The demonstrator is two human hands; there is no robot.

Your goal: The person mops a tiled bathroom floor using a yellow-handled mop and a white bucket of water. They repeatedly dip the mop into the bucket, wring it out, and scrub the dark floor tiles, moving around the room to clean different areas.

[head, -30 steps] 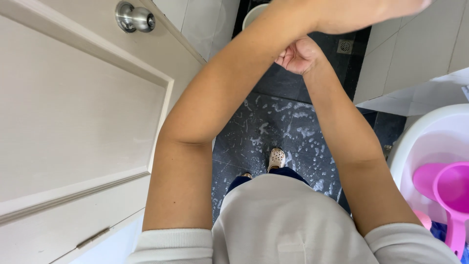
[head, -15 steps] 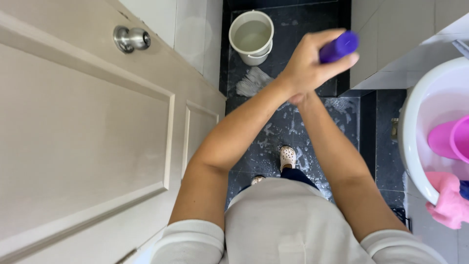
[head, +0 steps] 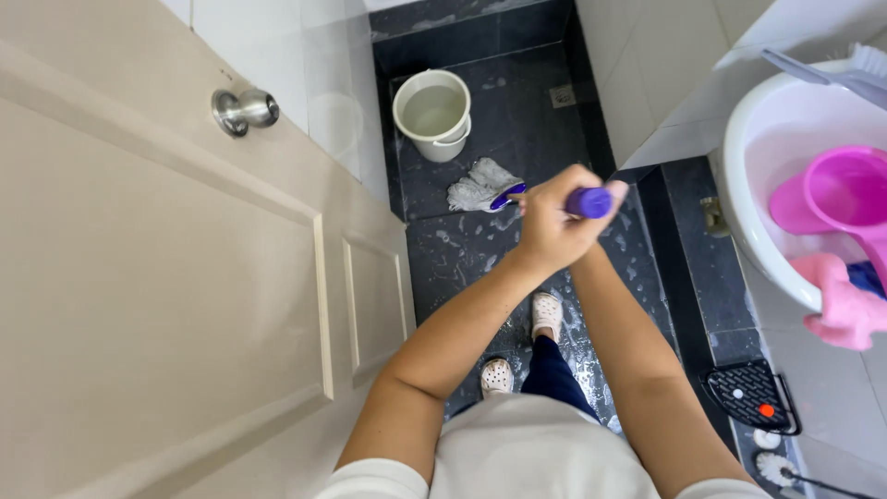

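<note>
Both my hands are wrapped around the purple top of a mop handle (head: 589, 201), held upright in front of me. My left hand (head: 550, 222) lies on top and grips the handle. Only a little of my right hand (head: 591, 255) shows beneath the left, closed on the same handle. The white stringy mop head (head: 480, 189) rests on the wet dark tile floor (head: 462, 254), just in front of a white bucket (head: 432, 113) with cloudy water. My feet in pale clogs (head: 545, 314) stand on soapy tiles.
A beige door (head: 166, 305) with a metal knob (head: 242, 109) stands at my left. At the right is a white basin (head: 767, 157) with a pink scoop (head: 841, 189) and a pink cloth (head: 845, 310). A black drain cover (head: 750, 395) lies at lower right.
My hands came down from high overhead to chest height with the purple handle. The view shifted, so the bucket and mop head now show on the floor.
</note>
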